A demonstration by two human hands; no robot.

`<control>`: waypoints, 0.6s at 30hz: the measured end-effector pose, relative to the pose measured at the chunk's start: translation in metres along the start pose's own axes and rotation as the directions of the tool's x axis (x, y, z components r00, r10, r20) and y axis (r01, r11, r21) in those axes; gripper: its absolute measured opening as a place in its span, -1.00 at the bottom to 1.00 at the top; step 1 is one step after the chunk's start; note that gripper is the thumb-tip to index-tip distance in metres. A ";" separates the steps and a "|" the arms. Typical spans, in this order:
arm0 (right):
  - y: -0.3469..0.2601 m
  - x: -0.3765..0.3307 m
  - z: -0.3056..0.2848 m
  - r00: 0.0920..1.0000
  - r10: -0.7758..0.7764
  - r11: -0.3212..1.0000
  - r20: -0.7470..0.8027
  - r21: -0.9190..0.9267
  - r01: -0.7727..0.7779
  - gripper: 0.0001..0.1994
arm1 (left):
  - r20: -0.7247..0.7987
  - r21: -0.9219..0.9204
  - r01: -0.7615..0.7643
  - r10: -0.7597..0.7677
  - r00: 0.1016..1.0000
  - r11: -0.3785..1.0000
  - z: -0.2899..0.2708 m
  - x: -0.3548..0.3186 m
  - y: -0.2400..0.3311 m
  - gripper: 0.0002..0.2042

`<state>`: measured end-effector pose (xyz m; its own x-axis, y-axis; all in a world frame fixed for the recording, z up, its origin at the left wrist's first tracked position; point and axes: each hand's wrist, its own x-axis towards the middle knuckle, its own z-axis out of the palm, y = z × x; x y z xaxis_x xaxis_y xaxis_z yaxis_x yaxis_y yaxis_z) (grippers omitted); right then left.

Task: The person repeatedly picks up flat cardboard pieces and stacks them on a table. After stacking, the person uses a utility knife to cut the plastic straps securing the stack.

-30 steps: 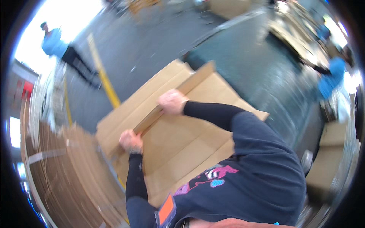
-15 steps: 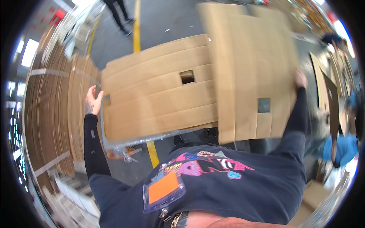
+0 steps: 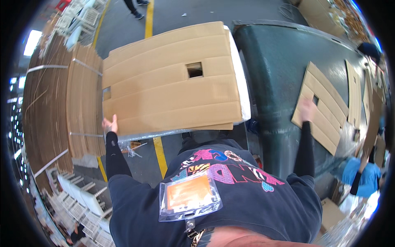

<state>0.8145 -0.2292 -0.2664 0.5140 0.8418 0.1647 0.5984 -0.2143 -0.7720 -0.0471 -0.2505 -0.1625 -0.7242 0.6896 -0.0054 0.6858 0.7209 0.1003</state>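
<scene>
A flat brown cardboard sheet with a square cut-out lies on top of a stack in front of me. My left hand is at the stack's near left corner, thumb and fingers apart; it does not appear to grip the sheet. On the dark green work surface to the right, a second cardboard sheet with a square hole lies at an angle. My right hand is over its left edge beside the hole. Motion smears those fingers, so their grip cannot be made out.
Strapped bundles of cardboard stand upright at the left. More sheets sit at the far right of the green surface, near a person in blue. White racks are at lower left. Another person's legs show on the floor beyond.
The second cardboard sheet has gone from upright beside the stack to lying on the green surface at right. My right hand moved down with it; my left hand came nearer along the stack's left edge.
</scene>
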 end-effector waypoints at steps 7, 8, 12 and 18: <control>-0.210 -0.158 0.145 0.886 0.201 0.978 0.418 -0.032 -0.206 -0.48 | 0.210 -0.100 0.059 -0.037 0.977 0.993 0.041 0.044 -0.007 0.08; -0.216 -0.166 0.149 0.914 0.142 0.982 0.381 -0.168 -0.083 -0.52 | 0.220 -0.102 0.067 -0.043 0.975 0.993 0.037 0.056 -0.022 0.07; -0.232 -0.180 0.140 0.886 0.241 0.964 0.396 -0.206 -0.170 -0.59 | 0.205 -0.144 0.062 -0.031 0.978 0.988 0.050 0.083 -0.048 0.00; -0.257 -0.185 0.138 0.773 0.415 0.845 0.481 0.112 -0.524 -0.51 | 0.123 0.075 -0.103 0.093 0.988 0.992 0.050 0.107 -0.070 -0.09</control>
<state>0.4809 -0.2613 -0.1834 0.3499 0.7995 -0.4882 0.1670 -0.5661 -0.8073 -0.1692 -0.2234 -0.2197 -0.6424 0.7572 -0.1183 0.7604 0.6490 0.0251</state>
